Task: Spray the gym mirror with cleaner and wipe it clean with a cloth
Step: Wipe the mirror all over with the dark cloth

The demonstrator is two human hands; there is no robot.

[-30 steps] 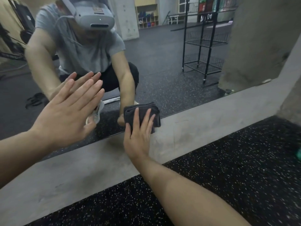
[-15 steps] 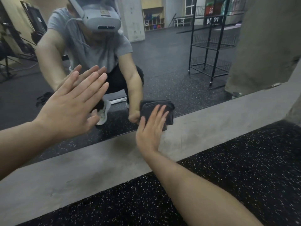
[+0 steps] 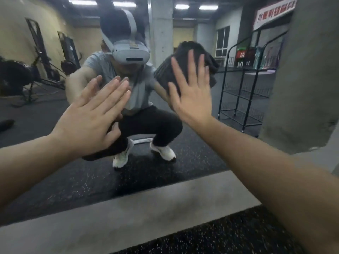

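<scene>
The gym mirror [image 3: 192, 30] fills the upper part of the view, and its lower edge runs above a grey concrete ledge. A folded dark grey cloth [image 3: 165, 74] lies flat against the glass right of centre. My right hand [image 3: 190, 96] presses it to the mirror with straight, spread fingers. To the left, my left hand [image 3: 91, 118] rests flat on the glass, fingers straight and together. No spray bottle shows in view.
The grey concrete ledge [image 3: 146, 209] runs along the mirror's base, with black speckled rubber floor [image 3: 211, 239] in front of it. The mirror reflects a crouching person, a black wire rack and gym machines. A concrete pillar [image 3: 304, 79] stands at the right.
My right hand has slid the cloth up the mirror from its bottom edge to well above it. The view has tilted upward. My left hand stays flat on the glass.
</scene>
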